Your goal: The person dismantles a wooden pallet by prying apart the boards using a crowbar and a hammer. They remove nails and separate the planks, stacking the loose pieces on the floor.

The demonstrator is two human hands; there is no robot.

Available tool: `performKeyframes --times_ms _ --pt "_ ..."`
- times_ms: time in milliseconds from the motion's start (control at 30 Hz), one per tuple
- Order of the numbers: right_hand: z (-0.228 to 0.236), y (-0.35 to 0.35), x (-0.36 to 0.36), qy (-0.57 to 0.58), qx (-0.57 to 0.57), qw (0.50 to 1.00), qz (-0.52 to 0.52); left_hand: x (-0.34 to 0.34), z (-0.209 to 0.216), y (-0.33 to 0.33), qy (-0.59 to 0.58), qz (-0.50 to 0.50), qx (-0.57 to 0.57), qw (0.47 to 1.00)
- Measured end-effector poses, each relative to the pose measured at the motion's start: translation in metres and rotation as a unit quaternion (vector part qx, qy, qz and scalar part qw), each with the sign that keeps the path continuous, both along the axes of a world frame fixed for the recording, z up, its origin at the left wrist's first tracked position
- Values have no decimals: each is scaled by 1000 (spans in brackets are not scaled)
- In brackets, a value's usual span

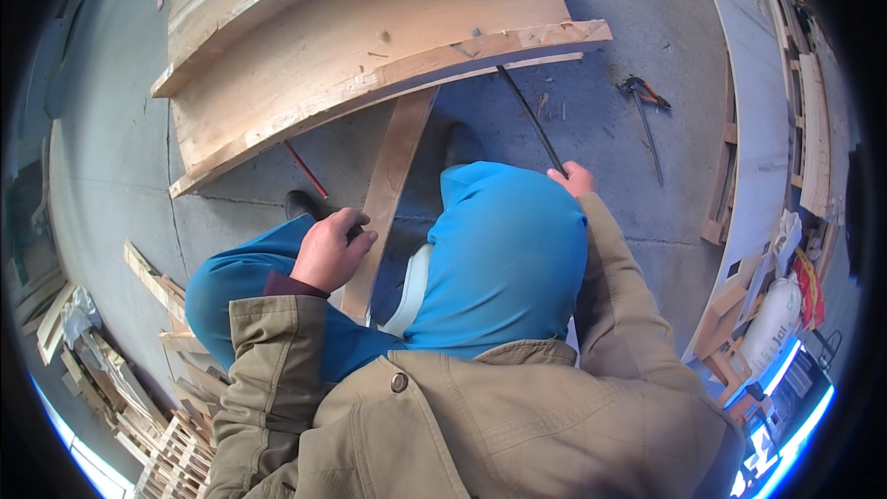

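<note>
My right hand (578, 179), beyond my right knee, is closed around the near end of a long dark metal bar (527, 111). The bar's far end meets the near edge of a wooden panel (370, 28) framed with battens. Over my left thigh, my left hand (331, 251) has its fingers curled in and its thumb close to them; anything inside is hidden. A plank (393, 166) runs from beneath the panel back between my legs. Near my left foot, a thin red rod (306, 170) sticks out from under the panel's near batten (388, 77).
On the concrete floor to the right lie orange-handled pliers (651, 94) and a long thin dark tool (647, 140). A large white board (753, 111) and stacked timber (818, 143) line the right side. Scrap wood (152, 277) and slatted pieces (176, 453) are at left.
</note>
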State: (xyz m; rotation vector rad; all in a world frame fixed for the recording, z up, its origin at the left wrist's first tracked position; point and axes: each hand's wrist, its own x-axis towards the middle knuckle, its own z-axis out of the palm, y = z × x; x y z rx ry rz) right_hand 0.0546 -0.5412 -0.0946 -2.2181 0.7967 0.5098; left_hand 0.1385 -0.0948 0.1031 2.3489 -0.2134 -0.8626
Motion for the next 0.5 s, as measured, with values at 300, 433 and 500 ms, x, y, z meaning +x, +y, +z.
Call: performKeyframes --times_ms 300,433,500 --pt "-114 -10 -81 -34 -45 996 67 -10 9 19 -13 6 2 1000" --pt "-75 -20 -79 -36 -76 987 138 -22 15 32 -44 14 -6 999" --pt "-47 -24 -73 -45 -93 980 171 -29 17 41 -57 17 -7 998"
